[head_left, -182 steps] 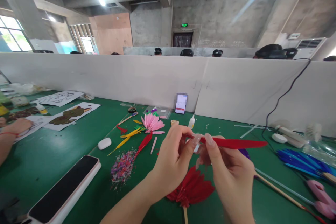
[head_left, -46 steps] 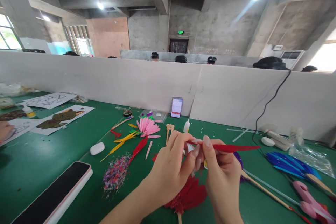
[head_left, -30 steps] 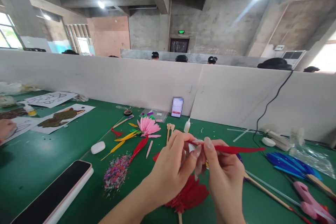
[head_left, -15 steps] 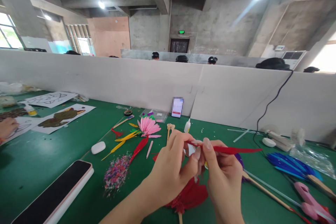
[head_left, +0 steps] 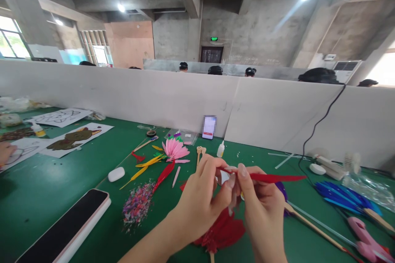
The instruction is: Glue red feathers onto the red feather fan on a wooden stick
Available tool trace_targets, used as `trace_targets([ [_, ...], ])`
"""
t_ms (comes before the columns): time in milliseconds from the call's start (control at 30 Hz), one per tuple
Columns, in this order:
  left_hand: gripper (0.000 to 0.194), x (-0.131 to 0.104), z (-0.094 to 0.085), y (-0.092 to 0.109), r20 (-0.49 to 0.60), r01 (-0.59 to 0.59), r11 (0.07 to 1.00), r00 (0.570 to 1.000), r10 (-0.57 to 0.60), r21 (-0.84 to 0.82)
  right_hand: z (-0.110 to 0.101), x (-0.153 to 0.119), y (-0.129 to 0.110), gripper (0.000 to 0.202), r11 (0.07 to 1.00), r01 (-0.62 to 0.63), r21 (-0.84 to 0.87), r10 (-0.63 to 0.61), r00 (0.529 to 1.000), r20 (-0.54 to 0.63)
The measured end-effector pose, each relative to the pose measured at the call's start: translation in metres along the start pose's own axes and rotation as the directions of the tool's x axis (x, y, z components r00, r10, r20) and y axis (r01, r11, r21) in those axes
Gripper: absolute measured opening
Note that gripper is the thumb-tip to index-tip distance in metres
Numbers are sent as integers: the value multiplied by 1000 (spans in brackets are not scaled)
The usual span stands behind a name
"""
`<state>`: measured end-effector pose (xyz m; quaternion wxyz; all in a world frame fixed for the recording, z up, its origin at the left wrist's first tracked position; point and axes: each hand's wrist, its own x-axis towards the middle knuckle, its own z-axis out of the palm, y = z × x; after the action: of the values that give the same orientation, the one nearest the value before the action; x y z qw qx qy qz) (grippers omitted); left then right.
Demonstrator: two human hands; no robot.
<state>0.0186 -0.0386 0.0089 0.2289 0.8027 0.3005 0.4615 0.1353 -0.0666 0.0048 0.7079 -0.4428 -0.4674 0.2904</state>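
Note:
My left hand point(head_left: 203, 193) and my right hand point(head_left: 262, 197) meet at the middle, fingertips pinching a long red feather point(head_left: 277, 178). Its pointed end sticks out to the right past my right hand. The part between my fingers is mostly hidden. Below my hands lies a fan-shaped bunch of red feathers point(head_left: 224, 232) on a light wooden stick. Left of my hands are a pink feather bunch point(head_left: 174, 149), yellow feathers point(head_left: 145, 166) and a red feather piece point(head_left: 165, 176), beside a heap of multicoloured scraps point(head_left: 138, 205).
A large phone point(head_left: 64, 226) lies front left, near a white case point(head_left: 116, 174). A small phone point(head_left: 209, 127) leans on the partition by a glue bottle point(head_left: 220, 148). To the right are blue feathers point(head_left: 342, 195) and a pink glue gun point(head_left: 362, 234). Another person's hand point(head_left: 6, 153) shows far left.
My hands keep their pinch on the red feather with hardly any movement. The view has shifted slightly, and the other person's hand at far left has drawn back toward the edge.

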Motion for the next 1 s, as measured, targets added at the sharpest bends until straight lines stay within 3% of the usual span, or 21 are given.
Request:
trace_targets([
  [167,5,1,1,2,9,35,999,999,-35,-22,-2,0,4,29,998,-70,4,70,997,31],
  [667,9,6,2,-1,41,85,996,995,-86,19,-1,6,6,25,996,42,-79,-47,998,-51],
  [1000,12,8,-1,-8,105,172,985,979,-174,27,-4,12,13,16,998,-33,-53,32,999,-8],
])
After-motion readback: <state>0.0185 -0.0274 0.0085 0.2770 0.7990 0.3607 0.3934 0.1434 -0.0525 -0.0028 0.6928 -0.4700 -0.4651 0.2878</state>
